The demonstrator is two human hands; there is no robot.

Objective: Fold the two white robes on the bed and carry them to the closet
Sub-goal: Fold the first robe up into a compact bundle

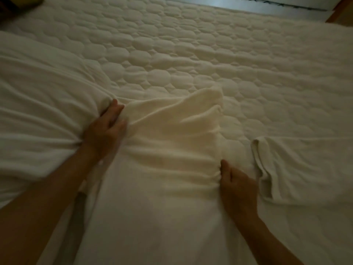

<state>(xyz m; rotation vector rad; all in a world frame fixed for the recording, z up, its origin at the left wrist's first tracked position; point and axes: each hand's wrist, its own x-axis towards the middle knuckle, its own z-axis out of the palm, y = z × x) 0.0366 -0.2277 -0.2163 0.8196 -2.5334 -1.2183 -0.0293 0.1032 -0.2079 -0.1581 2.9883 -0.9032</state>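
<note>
White robe (pixel 172 150) lies rumpled on the bed (pixel 210 54), by the bed's near edge in the middle of the view, with a folded flap pointing toward the far edge. The left hand (pixel 105 131) sits at the robe's left side, its grip closed on a bunch of cloth, thumb and fingers curled into the gathered folds. The right hand (pixel 236 186) is at the robe's right side, its grip closed too, fingers tucked under the puckered edge and thumb on top. Just right of that hand lies a second white garment (pixel 296 169), flat, its open sleeve end toward the hand. More white cloth (pixel 38 111) spreads toward the bed's left edge; whether it belongs to the held robe cannot be told. The bed's cover is quilted in rounded shapes.
</note>
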